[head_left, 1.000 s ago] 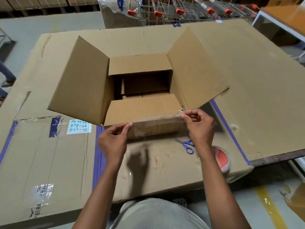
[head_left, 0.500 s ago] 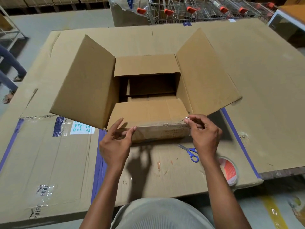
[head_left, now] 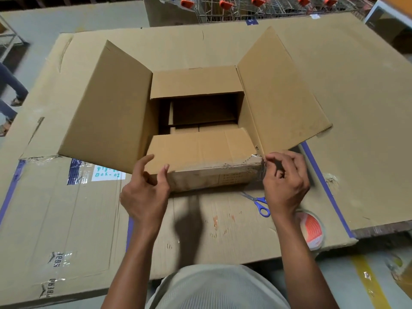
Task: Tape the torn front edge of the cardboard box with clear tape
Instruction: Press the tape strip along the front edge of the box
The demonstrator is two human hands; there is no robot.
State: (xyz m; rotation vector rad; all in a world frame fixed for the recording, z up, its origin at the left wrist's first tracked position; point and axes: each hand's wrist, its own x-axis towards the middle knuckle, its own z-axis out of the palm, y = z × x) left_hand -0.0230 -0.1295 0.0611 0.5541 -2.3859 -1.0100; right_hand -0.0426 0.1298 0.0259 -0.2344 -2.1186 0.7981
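Near the worktop's front edge, the cardboard box (head_left: 200, 139) is sitting open. Clear tape (head_left: 225, 167) is already lying along its torn front edge; right hand (head_left: 284, 184) is pinching the end at the right corner, left hand (head_left: 145, 192) loosely cupping the left corner. Pressing down looks left.

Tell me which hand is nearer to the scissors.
Right. The right hand hovers just above the scissors, at the box's front right corner; the left hand is far off, at the front left.

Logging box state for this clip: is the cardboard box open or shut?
Open: the cardboard box has both long flaps spread outward, and its dark interior shows.
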